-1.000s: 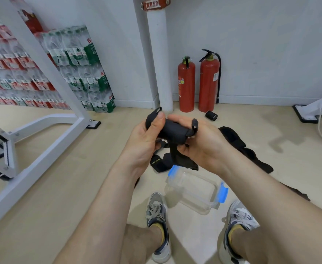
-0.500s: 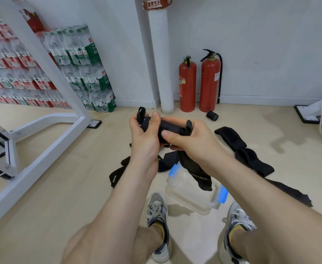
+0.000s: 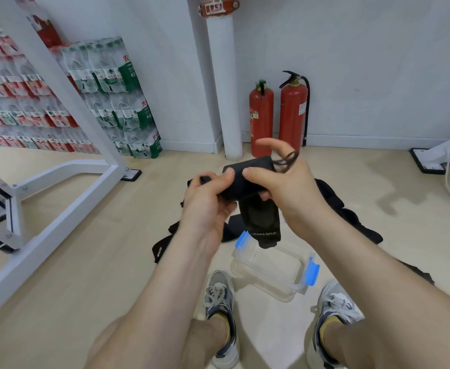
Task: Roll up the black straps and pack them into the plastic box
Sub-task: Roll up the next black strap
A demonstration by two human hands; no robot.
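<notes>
I see loose black straps (image 3: 351,217) strewn right of centre and the plastic box (image 3: 269,290) at lower centre. Mid-frame, the right hand (image 3: 290,187) and left hand (image 3: 207,206) both clasp a half-rolled black strap (image 3: 245,179), thumbs on top, right forefinger raised.

left hand (image 3: 205,206) and right hand (image 3: 290,187) partly hide the rolled strap (image 3: 247,171).

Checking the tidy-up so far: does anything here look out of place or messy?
The black strap gripped by left hand and right hand is only partly rolled; its tail dangles above the plastic box. Other straps sprawl unrolled on the floor behind. A darker blotch, perhaps a stain, marks the floor at right.
</notes>
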